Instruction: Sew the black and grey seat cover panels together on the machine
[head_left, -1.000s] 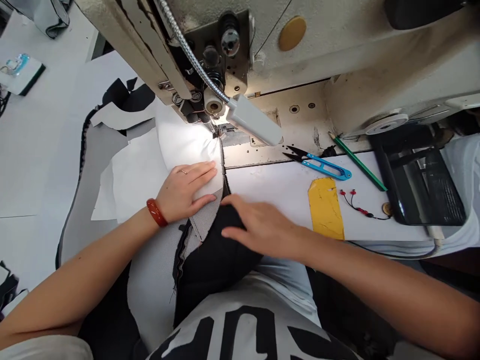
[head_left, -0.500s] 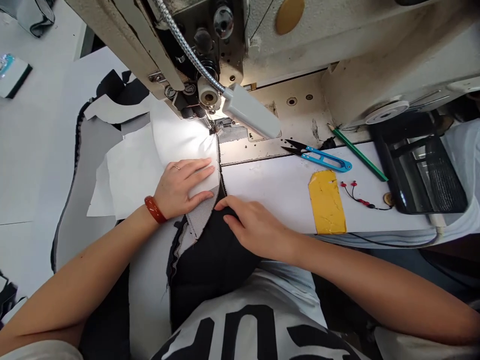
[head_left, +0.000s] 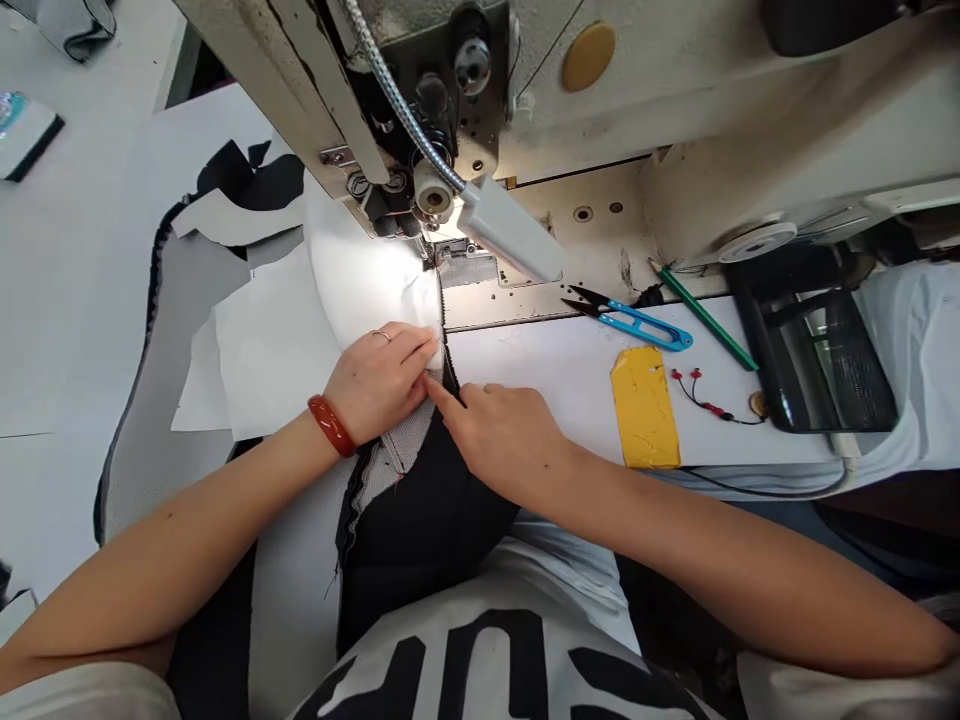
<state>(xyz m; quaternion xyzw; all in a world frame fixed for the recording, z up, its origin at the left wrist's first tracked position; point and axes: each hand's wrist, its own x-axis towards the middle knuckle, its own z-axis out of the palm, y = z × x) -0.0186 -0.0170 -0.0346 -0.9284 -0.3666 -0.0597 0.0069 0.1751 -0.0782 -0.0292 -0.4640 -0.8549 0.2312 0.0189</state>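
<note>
A white fabric panel (head_left: 360, 285) lies under the sewing machine head (head_left: 420, 150), lit by its lamp (head_left: 510, 232). Black fabric (head_left: 420, 520) and grey mesh fabric (head_left: 397, 450) run from the needle area down to my lap. My left hand (head_left: 379, 380), with a ring and a red bracelet, presses on the white panel with its fingertips curled onto the seam edge. My right hand (head_left: 499, 430) rests on the black fabric, its index finger pointing at the seam edge and meeting the left fingertips.
Blue thread snips (head_left: 637, 322), a green pencil (head_left: 701, 315), a yellow patch (head_left: 645, 408) and a red-beaded cord (head_left: 705, 400) lie on the white table to the right. A black device (head_left: 817, 350) stands further right. More grey and black pieces (head_left: 225, 200) spread left.
Both hands have drawn together at the seam edge. The left fingers went from flat to curled; the right hand moved up and left, its index finger now at the seam.
</note>
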